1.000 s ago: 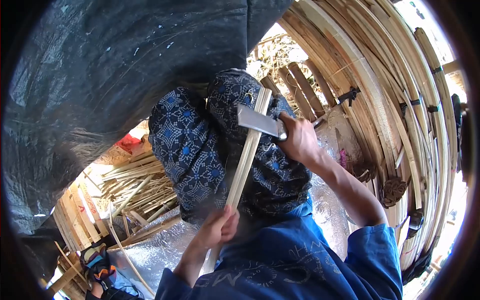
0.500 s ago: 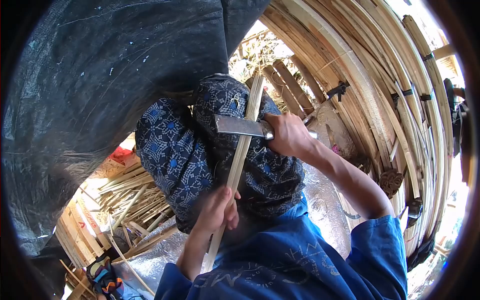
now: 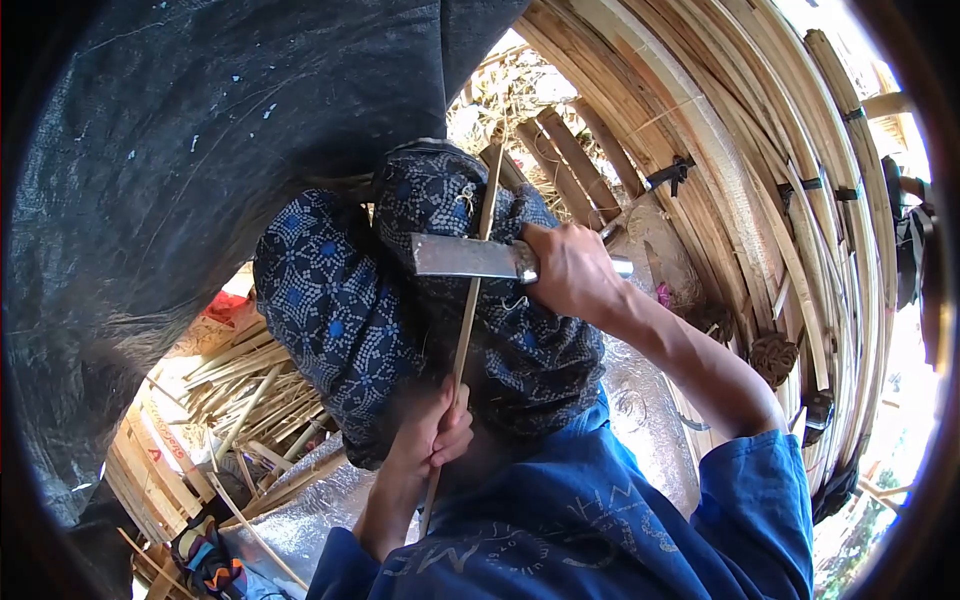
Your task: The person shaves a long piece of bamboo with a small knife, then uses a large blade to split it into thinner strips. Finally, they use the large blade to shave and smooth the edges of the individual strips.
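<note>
My right hand [image 3: 578,270] is wrapped round the handle of a broad-bladed knife [image 3: 465,258], whose square-ended blade points left across my lap. The blade lies over a long bamboo strip [image 3: 466,330] that runs from my waist up past my knees, its narrow edge towards me. My left hand [image 3: 437,430] is closed round the strip's lower part, close to my belly. Under the strip are my legs in dark patterned trousers [image 3: 340,320].
Long wooden or bamboo slats [image 3: 690,130] stand stacked in a curve at the right, tied with dark bands. A black tarp [image 3: 200,200] hangs at the left. Thin split sticks [image 3: 235,400] lie in a heap at the lower left, near a silvery sheet [image 3: 300,515].
The bamboo strip has turned from its wide face to its narrow edge. The fingers of my left hand have closed further round it. The knife has shifted slightly left.
</note>
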Tool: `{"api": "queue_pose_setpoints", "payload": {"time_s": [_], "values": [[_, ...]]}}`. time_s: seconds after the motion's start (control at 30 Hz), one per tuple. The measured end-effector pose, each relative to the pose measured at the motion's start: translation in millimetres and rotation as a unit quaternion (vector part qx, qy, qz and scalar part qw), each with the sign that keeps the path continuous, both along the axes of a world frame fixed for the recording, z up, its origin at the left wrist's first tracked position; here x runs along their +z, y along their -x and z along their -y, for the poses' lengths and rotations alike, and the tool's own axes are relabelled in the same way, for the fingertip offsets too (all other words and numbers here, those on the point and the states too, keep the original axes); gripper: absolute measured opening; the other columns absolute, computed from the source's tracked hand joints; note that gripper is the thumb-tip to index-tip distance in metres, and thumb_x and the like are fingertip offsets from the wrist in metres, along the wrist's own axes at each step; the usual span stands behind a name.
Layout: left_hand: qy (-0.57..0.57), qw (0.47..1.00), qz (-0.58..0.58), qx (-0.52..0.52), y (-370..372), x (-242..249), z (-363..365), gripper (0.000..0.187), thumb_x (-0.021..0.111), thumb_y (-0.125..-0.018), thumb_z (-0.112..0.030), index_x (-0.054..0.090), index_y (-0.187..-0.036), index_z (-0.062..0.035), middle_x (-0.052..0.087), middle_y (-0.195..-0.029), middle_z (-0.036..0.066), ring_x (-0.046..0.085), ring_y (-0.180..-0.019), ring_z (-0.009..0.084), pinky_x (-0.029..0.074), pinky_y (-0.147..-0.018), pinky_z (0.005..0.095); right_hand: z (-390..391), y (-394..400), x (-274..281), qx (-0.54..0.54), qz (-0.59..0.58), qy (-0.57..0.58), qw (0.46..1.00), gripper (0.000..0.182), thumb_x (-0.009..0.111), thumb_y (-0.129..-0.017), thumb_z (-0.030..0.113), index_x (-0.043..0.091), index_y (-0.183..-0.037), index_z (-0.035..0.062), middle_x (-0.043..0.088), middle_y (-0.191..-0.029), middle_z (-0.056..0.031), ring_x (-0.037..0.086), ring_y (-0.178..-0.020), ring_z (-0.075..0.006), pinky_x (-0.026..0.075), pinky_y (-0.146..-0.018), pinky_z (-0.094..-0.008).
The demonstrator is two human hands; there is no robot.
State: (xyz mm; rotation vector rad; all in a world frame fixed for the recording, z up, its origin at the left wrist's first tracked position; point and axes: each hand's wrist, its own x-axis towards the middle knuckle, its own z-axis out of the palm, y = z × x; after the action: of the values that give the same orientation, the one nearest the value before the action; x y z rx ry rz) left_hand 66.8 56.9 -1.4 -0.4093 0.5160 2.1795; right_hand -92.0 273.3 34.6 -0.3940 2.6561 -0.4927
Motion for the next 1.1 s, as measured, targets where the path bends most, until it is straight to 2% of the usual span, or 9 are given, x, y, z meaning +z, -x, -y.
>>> {"api": "queue_pose_setpoints", "payload": {"time_s": [0.13,0.3,0.53,0.6,0.73,0.87,0.9,0.93,1.1], "values": [[-0.029,0.998,0.047,0.022,-13.5,8.4,5.4,0.042,0.03,-0.103,-0.042,0.038,-0.075,-0.0119,0.027,-0.043,-0.005,0.025,-0.029,0.005,0.02,-0.029,0.0197,2.7,-0.6,-7.2,0.036,-0.057,-0.006,0.998,0.012,0.05,-0.077,0.002,0.059,-0.085,-0.0011,0.06,-0.061,-0.0213,0.064,-0.057,-0.0357,0.05,-0.053,-0.0451],[0.042,0.998,0.046,0.024,-27.3,23.2,9.9,0.043,0.033,-0.103,-0.043,0.039,-0.073,-0.0125,0.025,-0.045,-0.004,0.024,-0.031,0.0048,0.019,-0.031,0.0197,9.3,-2.1,-7.6,0.052,-0.041,-0.009,0.998,0.013,0.044,-0.084,0.003,0.057,-0.085,-0.0004,0.058,-0.056,-0.0168,0.06,-0.05,-0.0295,0.048,-0.048,-0.0426],[0.109,0.992,0.052,0.03,-45.8,39.3,11.6,0.044,0.035,-0.102,-0.043,0.04,-0.073,-0.0114,0.026,-0.046,-0.004,0.025,-0.033,0.0053,0.02,-0.033,0.0206,12.6,-8.2,-2.8,0.059,-0.034,-0.029,0.997,0.013,0.044,-0.086,0.006,0.056,-0.085,0.0005,0.059,-0.057,-0.0139,0.06,-0.049,-0.0271,0.048,-0.048,-0.0414],[0.238,0.971,0.021,-0.008,-67.3,42.6,9.9,0.044,0.036,-0.102,-0.042,0.04,-0.071,-0.0111,0.028,-0.046,-0.004,0.027,-0.034,0.0061,0.02,-0.034,0.0224,11.7,-5.3,-9.6,-0.089,0.018,0.042,0.995,0.006,0.057,-0.083,0.006,0.057,-0.086,0.0021,0.06,-0.061,-0.0151,0.06,-0.05,-0.0264,0.049,-0.05,-0.0421],[0.21,0.977,0.045,-0.019,-113.5,53.8,21.4,0.043,0.039,-0.101,-0.044,0.043,-0.073,-0.0108,0.03,-0.045,-0.004,0.026,-0.033,0.006,0.02,-0.033,0.0239,8.9,-1.4,-4.7,-0.077,0.033,0.022,0.996,0.012,0.059,-0.083,0.004,0.06,-0.094,0.0002,0.063,-0.066,-0.0141,0.06,-0.051,-0.0249,0.05,-0.05,-0.0421],[0.272,0.961,0.05,-0.02,-101.9,50.5,6.9,0.045,0.041,-0.1,-0.045,0.043,-0.071,-0.0103,0.031,-0.046,-0.004,0.028,-0.035,0.006,0.021,-0.034,0.0233,6.8,-4.0,-12.9,-0.087,-0.012,0.033,0.996,0.02,0.062,-0.077,0.007,0.062,-0.096,0.0006,0.066,-0.074,-0.0186,0.065,-0.063,-0.0297,0.053,-0.062,-0.042],[0.286,0.957,0.043,-0.018,-91.6,51.0,4.6,0.046,0.041,-0.1,-0.045,0.044,-0.07,-0.0099,0.032,-0.046,-0.004,0.029,-0.035,0.0062,0.022,-0.035,0.0232,4.6,-6.0,-9.9,-0.111,0.006,0.072,0.991,0.027,0.061,-0.078,0.013,0.064,-0.103,0.002,0.067,-0.08,-0.022,0.067,-0.072,-0.0359,0.054,-0.073,-0.045],[0.285,0.958,0.037,-0.016,-85.0,51.1,4.2,0.046,0.041,-0.1,-0.045,0.044,-0.07,-0.0099,0.032,-0.046,-0.004,0.029,-0.035,0.0062,0.022,-0.035,0.0232,3.3,-13.2,-17.4,-0.143,-0.052,0.128,0.98,0.025,0.062,-0.077,0.014,0.065,-0.098,0.0014,0.066,-0.082,-0.0246,0.066,-0.075,-0.0387,0.052,-0.075,-0.0458],[0.328,0.939,-0.062,-0.08,-64.6,41.6,12.1,0.046,0.04,-0.102,-0.039,0.043,-0.066,-0.0093,0.036,-0.048,-0.003,0.034,-0.038,0.0048,0.026,-0.037,0.0218,-3.5,-22.3,-33.1,-0.222,-0.053,0.188,0.955,0.021,0.061,-0.08,0.016,0.064,-0.091,-0.0014,0.064,-0.081,-0.0264,0.064,-0.079,-0.0412,0.048,-0.076,-0.0457]]}}
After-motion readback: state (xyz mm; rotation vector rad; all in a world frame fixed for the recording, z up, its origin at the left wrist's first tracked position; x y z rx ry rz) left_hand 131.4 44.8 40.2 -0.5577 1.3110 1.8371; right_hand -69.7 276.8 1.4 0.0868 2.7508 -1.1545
